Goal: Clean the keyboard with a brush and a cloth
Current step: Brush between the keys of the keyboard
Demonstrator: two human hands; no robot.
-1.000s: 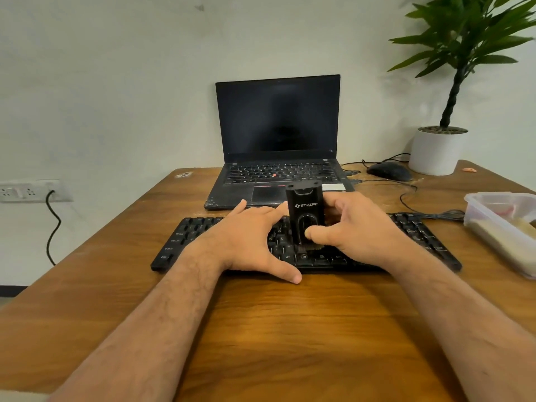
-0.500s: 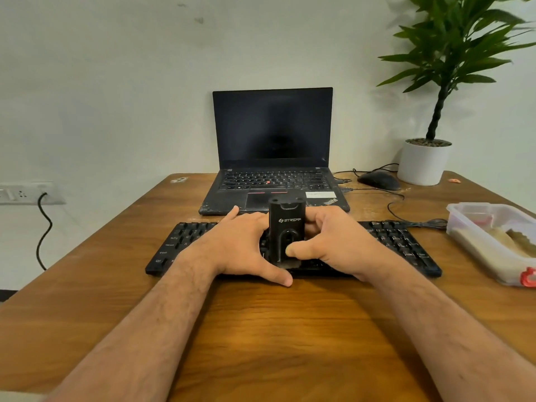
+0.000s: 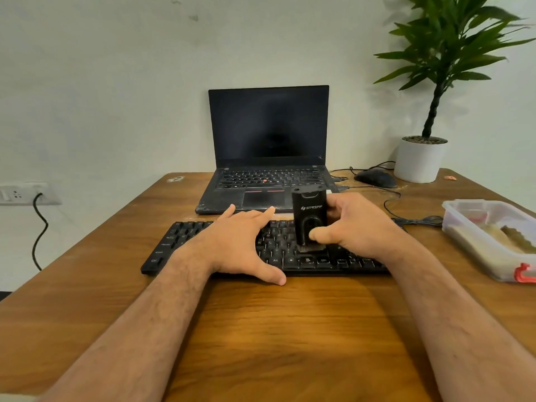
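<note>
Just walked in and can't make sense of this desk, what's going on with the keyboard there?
A person is brushing a black keyboard on a wooden desk. The right hand grips an upright black brush, bristles down on the keys. The left hand lies flat across the keyboard, steadying it. No cloth is clearly in view. An open laptop sits behind.

Soft, even indoor light — faint shadows under the forearms, slight blur throughout, wide-angle bowing at the edges.
</note>
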